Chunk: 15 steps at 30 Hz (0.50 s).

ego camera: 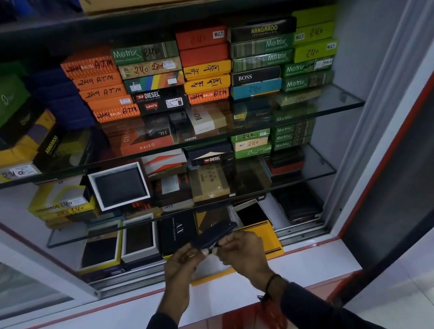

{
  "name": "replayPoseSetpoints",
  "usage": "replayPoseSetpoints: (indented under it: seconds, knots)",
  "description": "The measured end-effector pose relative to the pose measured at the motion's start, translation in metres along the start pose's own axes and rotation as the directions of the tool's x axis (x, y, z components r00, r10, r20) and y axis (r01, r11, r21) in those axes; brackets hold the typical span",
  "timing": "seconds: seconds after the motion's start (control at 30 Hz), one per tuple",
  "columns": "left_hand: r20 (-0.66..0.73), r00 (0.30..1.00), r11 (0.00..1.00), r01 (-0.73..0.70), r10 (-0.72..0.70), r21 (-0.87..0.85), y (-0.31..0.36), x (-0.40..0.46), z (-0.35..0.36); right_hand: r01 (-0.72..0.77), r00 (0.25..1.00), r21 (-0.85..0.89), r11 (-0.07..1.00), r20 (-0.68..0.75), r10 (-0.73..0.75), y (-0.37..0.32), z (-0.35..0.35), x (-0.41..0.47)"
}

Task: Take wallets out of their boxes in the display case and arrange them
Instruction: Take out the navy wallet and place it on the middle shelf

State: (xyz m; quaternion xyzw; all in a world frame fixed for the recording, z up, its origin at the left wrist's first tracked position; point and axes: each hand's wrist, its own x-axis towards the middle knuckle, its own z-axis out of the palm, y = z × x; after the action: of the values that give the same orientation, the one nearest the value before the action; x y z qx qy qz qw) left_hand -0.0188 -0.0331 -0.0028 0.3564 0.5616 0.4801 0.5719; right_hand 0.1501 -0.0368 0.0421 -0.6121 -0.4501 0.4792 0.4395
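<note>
Wallet held low centre, clear of the yellow box, apparently for inspection. Left hand grips its end; right hand pinches its near edge.

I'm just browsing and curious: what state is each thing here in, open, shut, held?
Dark wallet: held up in both hands, out of its box.
Left hand: grip shut on the wallet.
Right hand: pinching the wallet's edge.
White-framed box: open, propped up, wallet inside.
Yellow box: lying under the hands.
Diesel box: shut, stacked.
</note>
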Motion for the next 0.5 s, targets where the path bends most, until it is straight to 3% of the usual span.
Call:
replayPoseSetpoints:
  seconds: [0.17,0.3,0.37,0.5]
  knots:
    - [0.001,1.000,0.999,0.010,-0.009,-0.048,0.007,-0.001,-0.015,0.192,0.980,-0.270,0.944,0.105,-0.169,-0.002,-0.040,0.022]
    - [0.044,0.997,0.992,0.066,-0.062,-0.106,0.009,0.002,-0.025,0.187,0.975,-0.377,0.907,0.182,-0.125,-0.011,-0.068,0.041]
    - [0.113,0.990,0.982,0.097,-0.079,-0.163,0.010,0.002,-0.022,0.134,0.972,-0.293,0.947,0.223,-0.068,-0.017,-0.074,0.046]
    - [0.332,0.942,0.939,0.163,-0.056,-0.304,0.011,0.003,-0.018,-0.115,0.904,0.068,0.991,0.420,0.076,-0.020,-0.082,0.051]
